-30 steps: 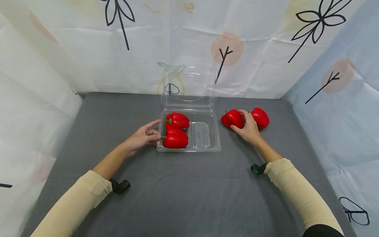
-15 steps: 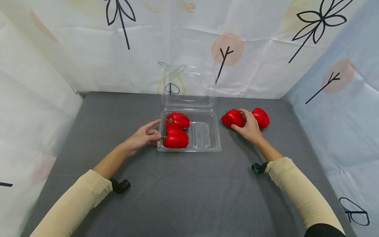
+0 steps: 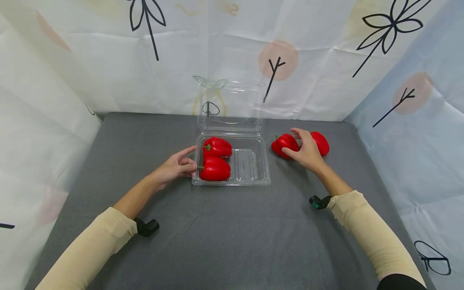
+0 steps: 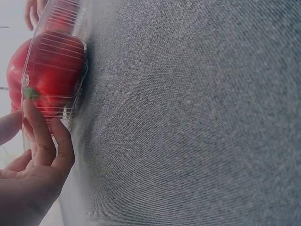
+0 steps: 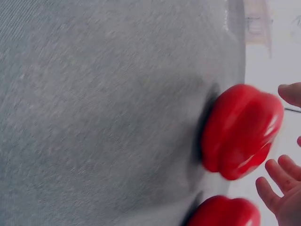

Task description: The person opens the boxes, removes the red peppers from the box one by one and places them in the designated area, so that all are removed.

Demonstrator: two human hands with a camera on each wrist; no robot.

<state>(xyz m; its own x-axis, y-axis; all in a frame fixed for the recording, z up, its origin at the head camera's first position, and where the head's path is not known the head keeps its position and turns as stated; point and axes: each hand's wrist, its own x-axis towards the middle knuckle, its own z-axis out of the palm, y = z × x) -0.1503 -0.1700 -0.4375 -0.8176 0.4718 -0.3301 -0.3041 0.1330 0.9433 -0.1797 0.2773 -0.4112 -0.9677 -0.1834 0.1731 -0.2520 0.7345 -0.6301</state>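
A clear plastic clamshell container (image 3: 250, 165) lies with its lid raised at the back of the table. Two red bell peppers, a rear one (image 3: 218, 146) and a front one (image 3: 215, 170), fill its left half. My left hand (image 3: 177, 167) holds the container's left edge, thumb at the rim and fingers against the ribbed outer wall in the left wrist view. To the right, my right hand (image 3: 307, 151) hovers over a third bell pepper (image 3: 284, 145), thumb and fingers spread apart from its skin (image 5: 242, 132). Another bell pepper (image 3: 321, 143) is partly hidden behind that hand.
The transparent lid (image 3: 232, 106) stands up against the patterned white curtain (image 3: 311, 88) behind. A grey cloth (image 3: 224, 233) covers the table. Dark wrist devices, one on the left (image 3: 146, 228) and one on the right (image 3: 319, 202), jut from the sleeves.
My right hand has released the nearer loose pepper; its fingers have lifted and spread, and the hand has shifted slightly right. The left hand has stayed at the container's edge.
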